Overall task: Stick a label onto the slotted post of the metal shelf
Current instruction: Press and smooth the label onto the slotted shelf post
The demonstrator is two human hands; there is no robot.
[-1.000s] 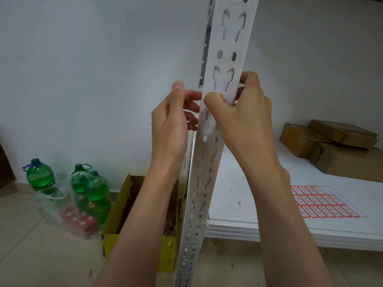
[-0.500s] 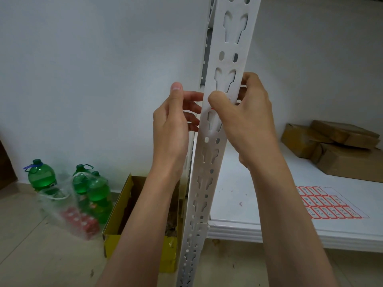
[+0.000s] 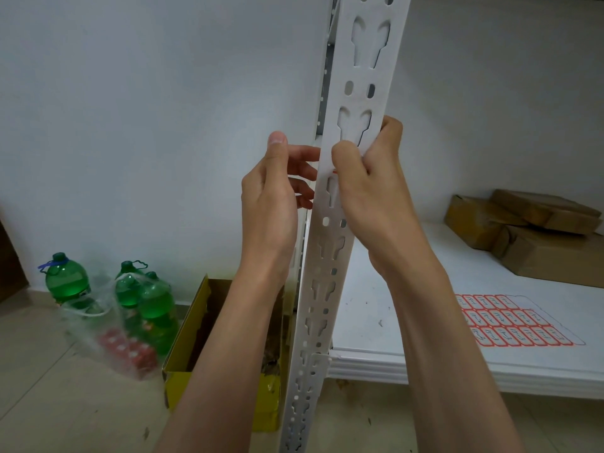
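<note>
label (image 3: 334, 172) under right hand (image 3: 369, 188) grip, on slotted post (image 3: 330, 256)

not much moved tbh; the right hand (image 3: 369, 188) has curled tighter against the white slotted metal shelf post (image 3: 354, 132), thumb now pressing on its front face; a sliver of the small red-edged label (image 3: 334, 172) peeks out beneath it; left hand (image 3: 271, 197) barely shifted

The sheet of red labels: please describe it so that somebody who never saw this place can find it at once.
Look at the white shelf board to the right of the slotted post. The sheet of red labels lies flat near its front edge, in front of the brown cardboard parcels. It alone is thin, white and covered with rows of small red-framed stickers.
</note>
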